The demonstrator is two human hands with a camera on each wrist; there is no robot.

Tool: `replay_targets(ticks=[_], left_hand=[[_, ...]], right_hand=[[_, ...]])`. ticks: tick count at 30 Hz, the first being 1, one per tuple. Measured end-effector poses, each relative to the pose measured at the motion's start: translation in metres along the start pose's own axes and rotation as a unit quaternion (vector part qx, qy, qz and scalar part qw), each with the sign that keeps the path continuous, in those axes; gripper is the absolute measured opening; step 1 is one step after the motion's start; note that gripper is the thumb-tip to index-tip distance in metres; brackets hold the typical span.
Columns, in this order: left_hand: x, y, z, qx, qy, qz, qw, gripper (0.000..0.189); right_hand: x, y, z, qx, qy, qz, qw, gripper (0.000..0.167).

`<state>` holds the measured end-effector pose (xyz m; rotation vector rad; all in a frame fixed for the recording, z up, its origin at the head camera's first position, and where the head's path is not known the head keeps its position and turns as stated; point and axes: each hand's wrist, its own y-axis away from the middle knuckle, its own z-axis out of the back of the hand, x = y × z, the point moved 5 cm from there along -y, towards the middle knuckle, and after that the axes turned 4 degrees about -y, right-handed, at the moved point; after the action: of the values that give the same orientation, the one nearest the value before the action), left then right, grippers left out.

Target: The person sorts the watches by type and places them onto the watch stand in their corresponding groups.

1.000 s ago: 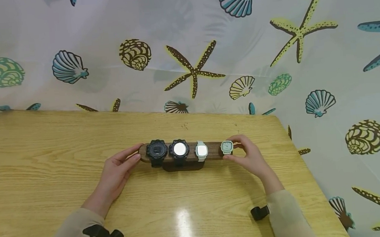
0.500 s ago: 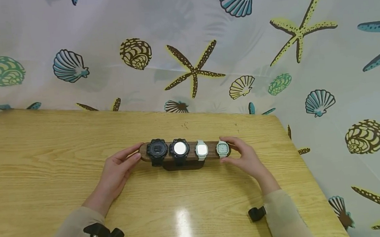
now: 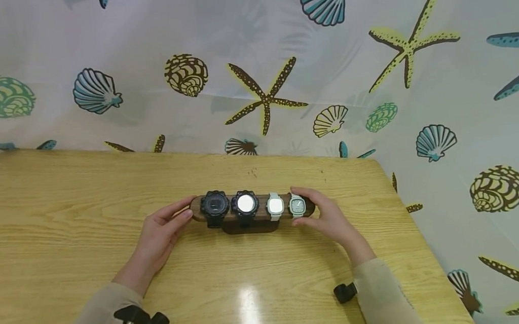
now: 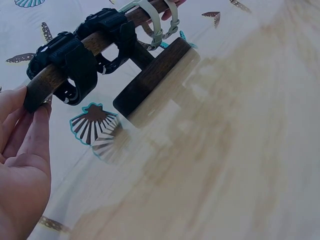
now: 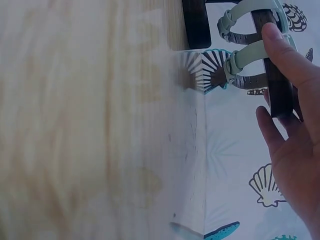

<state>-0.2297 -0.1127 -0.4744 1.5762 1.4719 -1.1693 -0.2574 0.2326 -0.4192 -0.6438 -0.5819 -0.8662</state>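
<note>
A dark wooden watch stand point(image 3: 262, 210) with a bar on a short base point(image 3: 250, 229) stands on the table. At its left end my left hand point(image 3: 155, 241) pinches the bar between thumb and fingers. Two black chunky watches point(image 3: 215, 204) hang on the bar's left half. To their right is a pale watch point(image 3: 275, 206) with a glare-whitened face. My right hand point(image 3: 332, 220) holds the pale green watch point(image 3: 297, 206) at the bar's right end, fingers behind and thumb in front. Its buckled strap point(image 5: 252, 54) loops around the bar in the right wrist view.
The wooden table point(image 3: 106, 194) extends around the stand, with a bright glare patch in front. Behind and to the right hangs a white cloth point(image 3: 139, 29) printed with shells and starfish. A black camera mount point(image 3: 144, 321) sits on each sleeve.
My right hand has slid the pale green watch leftward along the bar, from the right end toward the other pale watch. My left hand has stayed on the bar's left end.
</note>
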Motion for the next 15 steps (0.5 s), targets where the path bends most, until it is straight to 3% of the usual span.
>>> replay_targets(ticks=[7,10,15], left_hand=[[0.000,0.001,-0.002,0.005,-0.003,-0.005,1.0000,0.040],[0.000,0.001,-0.002,0.003,-0.002,-0.003,1.0000,0.040],[0.001,0.001,-0.002,-0.001,0.002,-0.004,1.0000,0.039]], right_hand=[[0.003,-0.002,-0.003,0.004,0.020,0.011,0.9997,0.076],[0.000,-0.001,-0.003,0.013,0.018,-0.011,0.9997,0.085],[-0.015,0.005,-0.001,0.042,-0.011,-0.084,0.9955,0.101]])
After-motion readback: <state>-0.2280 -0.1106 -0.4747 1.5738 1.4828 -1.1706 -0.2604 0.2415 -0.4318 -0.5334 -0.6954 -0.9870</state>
